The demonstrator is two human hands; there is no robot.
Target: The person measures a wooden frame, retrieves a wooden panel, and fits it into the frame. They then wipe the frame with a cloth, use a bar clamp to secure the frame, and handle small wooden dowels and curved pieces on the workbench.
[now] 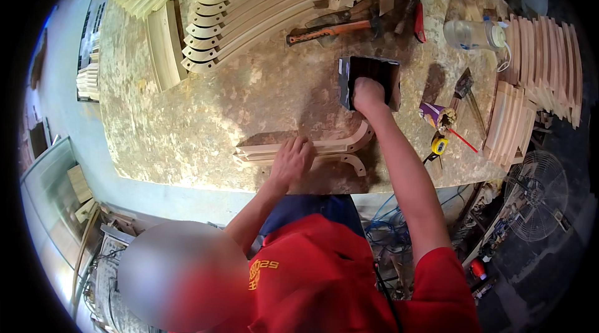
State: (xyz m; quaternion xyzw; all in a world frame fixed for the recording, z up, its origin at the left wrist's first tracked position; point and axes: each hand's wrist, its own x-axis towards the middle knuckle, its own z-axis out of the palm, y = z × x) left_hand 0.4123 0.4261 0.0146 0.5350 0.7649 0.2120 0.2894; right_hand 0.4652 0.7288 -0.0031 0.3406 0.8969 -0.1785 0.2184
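Near the front edge of the worktable (206,117) lie long pale wooden pieces (337,146) with hooked, drilled ends, side by side. My left hand (293,159) rests over their middle, its fingers curled down and gripping them. Farther right, my right hand (368,94) reaches into a small dark open box (344,83). Its fingers are curled in; what they hold, if anything, is hidden inside the box.
A row of similar curved wooden parts (268,18) lies at the back. An orange-handled hammer (331,31) is behind the box. Toward the right are a clear plastic jug (465,34), a purple container (438,114), a yellow tape measure (439,146) and stacked wood (543,61).
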